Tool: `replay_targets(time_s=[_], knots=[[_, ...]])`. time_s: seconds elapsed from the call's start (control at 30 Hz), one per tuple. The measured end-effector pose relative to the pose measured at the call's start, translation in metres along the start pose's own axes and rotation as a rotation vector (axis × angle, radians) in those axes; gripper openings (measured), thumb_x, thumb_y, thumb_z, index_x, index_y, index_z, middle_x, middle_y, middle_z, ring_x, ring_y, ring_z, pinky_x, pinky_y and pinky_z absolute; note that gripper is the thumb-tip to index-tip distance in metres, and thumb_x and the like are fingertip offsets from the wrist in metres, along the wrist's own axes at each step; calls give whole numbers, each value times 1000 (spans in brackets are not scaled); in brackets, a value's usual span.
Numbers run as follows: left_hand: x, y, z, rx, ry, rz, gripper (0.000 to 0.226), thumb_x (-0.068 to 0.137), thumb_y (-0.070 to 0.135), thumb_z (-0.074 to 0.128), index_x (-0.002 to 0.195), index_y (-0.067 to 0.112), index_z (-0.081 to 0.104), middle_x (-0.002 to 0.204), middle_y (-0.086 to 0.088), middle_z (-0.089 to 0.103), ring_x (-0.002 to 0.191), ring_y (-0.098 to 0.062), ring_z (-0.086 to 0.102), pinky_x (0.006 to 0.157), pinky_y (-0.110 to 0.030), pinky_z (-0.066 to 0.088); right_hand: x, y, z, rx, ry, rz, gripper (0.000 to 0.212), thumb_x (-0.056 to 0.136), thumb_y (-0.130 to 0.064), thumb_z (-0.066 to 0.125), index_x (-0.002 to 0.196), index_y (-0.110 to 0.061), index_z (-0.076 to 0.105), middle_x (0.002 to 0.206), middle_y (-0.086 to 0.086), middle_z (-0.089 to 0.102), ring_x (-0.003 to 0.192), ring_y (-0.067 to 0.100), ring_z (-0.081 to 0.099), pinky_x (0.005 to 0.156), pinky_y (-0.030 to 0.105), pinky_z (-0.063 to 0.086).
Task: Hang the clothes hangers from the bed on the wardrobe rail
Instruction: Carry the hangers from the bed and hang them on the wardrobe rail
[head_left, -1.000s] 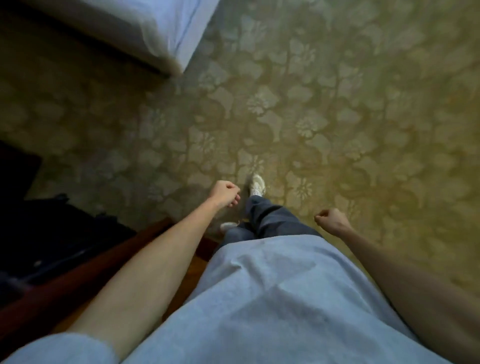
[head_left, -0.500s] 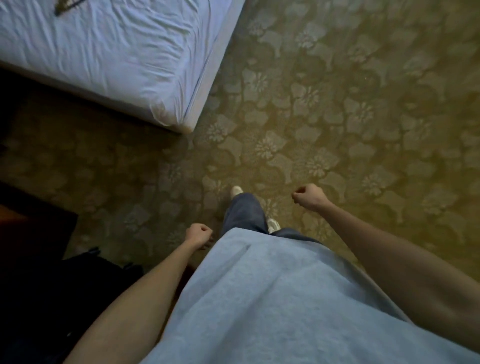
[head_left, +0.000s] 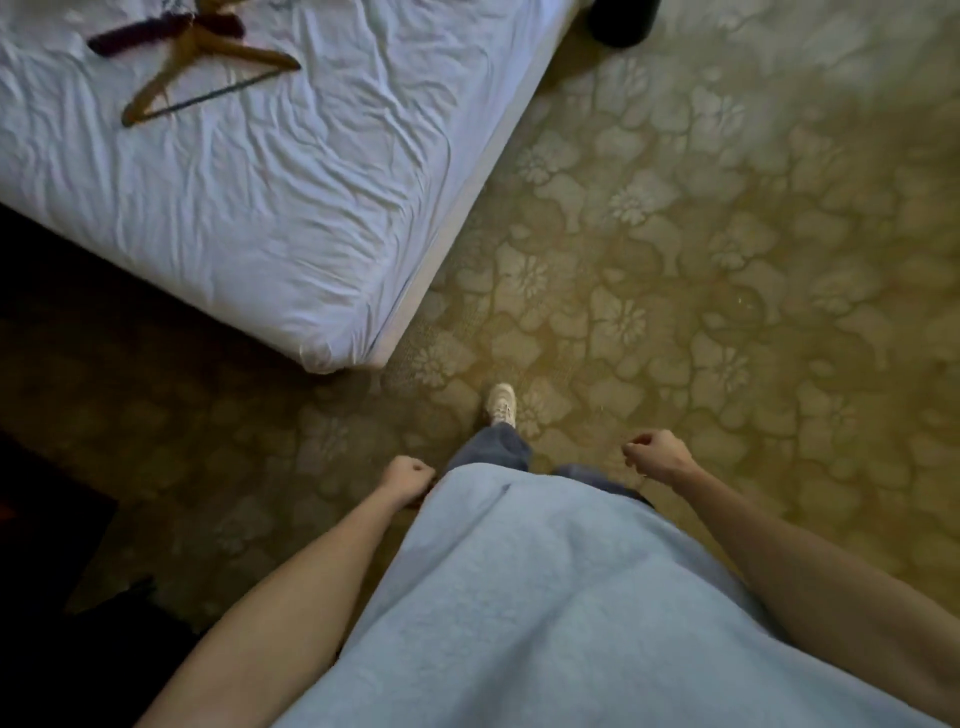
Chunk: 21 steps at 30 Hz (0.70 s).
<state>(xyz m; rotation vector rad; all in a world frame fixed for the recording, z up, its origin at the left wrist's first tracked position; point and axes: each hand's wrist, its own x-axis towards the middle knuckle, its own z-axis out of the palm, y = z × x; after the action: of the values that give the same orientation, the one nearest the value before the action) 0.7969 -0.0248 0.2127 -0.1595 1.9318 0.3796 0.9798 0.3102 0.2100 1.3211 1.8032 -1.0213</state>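
Seen from above, a wooden hanger (head_left: 208, 67) and a dark padded hanger (head_left: 156, 31) are laid on the white bed (head_left: 270, 208) at upper left — well apart from the left hand (head_left: 408, 475) and right hand (head_left: 657, 457), both curled into empty fists over patterned carpet (head_left: 727, 260).

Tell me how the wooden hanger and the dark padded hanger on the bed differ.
The wooden hanger is tan and thin-armed with a dark crossbar; the dark padded hanger is purple-black and thicker, with no crossbar visible. The wooden hanger lies nearer the bed's foot, the padded one farther up. Both lie flat on the white sheet, overlapping, untouched.
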Motion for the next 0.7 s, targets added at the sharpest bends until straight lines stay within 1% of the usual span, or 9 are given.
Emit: replay_targets(time_s=[0.1, 0.13, 0.2, 0.23, 0.3, 0.43, 0.53, 0.6, 0.7], knots=[[29, 110, -25, -57, 17, 57, 21, 96, 10, 58, 82, 2, 72, 67, -7, 67, 55, -17, 60, 44, -22, 46, 23, -7, -55, 80, 48, 76, 26, 88, -19, 60, 81, 1, 74, 81, 21, 73, 71, 25, 63, 69, 36, 53], [35, 149, -31, -52, 6, 85, 20, 97, 11, 57, 86, 2, 72, 67, -6, 68, 54, -15, 61, 41, -21, 45, 28, -11, -73, 114, 62, 98, 25, 87, -18, 60, 75, -1, 73, 77, 19, 72, 69, 25, 61, 68, 36, 52], [50, 229, -42, -32, -27, 155, 19, 99, 13, 56, 89, 5, 70, 70, -6, 69, 54, -13, 61, 40, -19, 45, 44, -18, -111, 195, 94, 133, 24, 87, -17, 60, 66, -12, 71, 72, 9, 71, 77, 27, 64, 75, 39, 54], [56, 268, -47, -20, -34, 187, 19, 100, 13, 56, 89, 6, 70, 72, -6, 69, 55, -13, 61, 40, -18, 46, 54, -21, -130, 232, 111, 143, 24, 88, -18, 60, 67, -14, 71, 75, 7, 72, 81, 29, 66, 79, 41, 55], [72, 339, -52, 19, -42, 223, 19, 100, 13, 56, 88, 7, 70, 72, -5, 69, 55, -12, 61, 40, -17, 46, 79, -22, -168, 287, 121, 176, 22, 90, -18, 61, 75, -8, 73, 82, 11, 73, 84, 30, 68, 82, 45, 56], [110, 466, -60, 79, -35, 242, 20, 100, 16, 57, 87, 10, 70, 74, -3, 71, 58, -11, 63, 46, -19, 48, 149, -31, -256, 289, 93, 202, 24, 93, -17, 60, 88, 2, 74, 88, 19, 73, 81, 31, 67, 81, 45, 56], [134, 531, -70, 68, 8, 185, 20, 101, 15, 57, 86, 9, 69, 77, -7, 70, 59, -15, 62, 49, -23, 49, 204, -69, -338, 234, 95, 156, 26, 89, -14, 58, 80, 7, 70, 81, 25, 70, 67, 25, 55, 64, 33, 45], [141, 557, -77, 73, 36, 115, 26, 100, 13, 57, 77, 8, 68, 72, -10, 69, 57, -19, 61, 53, -28, 51, 229, -111, -392, 185, 102, 86, 19, 88, -15, 58, 75, -4, 67, 77, 15, 67, 69, 24, 57, 64, 31, 43], [146, 582, -90, 109, 67, 27, 36, 95, 9, 59, 59, 10, 65, 58, -7, 61, 53, -20, 54, 54, -26, 45, 264, -185, -463, 179, 82, -53, 17, 88, -17, 59, 86, -7, 72, 84, 8, 71, 81, 25, 66, 71, 35, 52]])
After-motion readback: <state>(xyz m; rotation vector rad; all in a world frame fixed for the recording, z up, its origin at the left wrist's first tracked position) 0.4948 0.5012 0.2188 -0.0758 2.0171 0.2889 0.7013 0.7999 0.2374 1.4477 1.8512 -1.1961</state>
